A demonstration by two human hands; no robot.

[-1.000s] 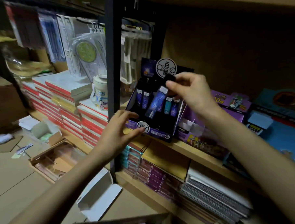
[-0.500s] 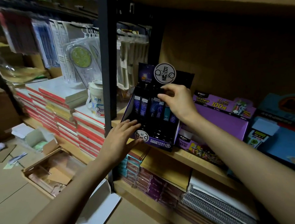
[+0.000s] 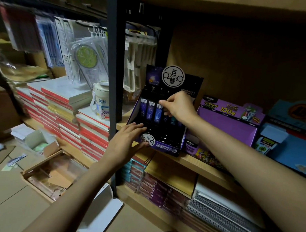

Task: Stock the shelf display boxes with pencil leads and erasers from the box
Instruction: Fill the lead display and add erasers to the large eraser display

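A dark display box [image 3: 167, 146] with a round white logo card stands on the wooden shelf [image 3: 194, 163]. Its upper row holds blue and purple pencil lead cases [image 3: 150, 111]; the lower slots look dark. My left hand [image 3: 127, 143] lies flat with straight fingers on the box's front left corner. My right hand [image 3: 179, 106] reaches into the upper row, its fingertips pinching the top of a lead case [image 3: 164, 113] standing in its slot. The supply box is out of view.
A purple lead box [image 3: 233, 123] and blue boxes [image 3: 290, 145] sit to the right on the same shelf. A black shelf post [image 3: 114, 82] rises at left, with stacked notebooks [image 3: 64, 109] beyond. Open cartons [image 3: 51, 173] lie on the floor.
My right hand carried a lead case from above the box down into the upper row. My left hand slid slightly along the box's front corner. The camera moved closer.
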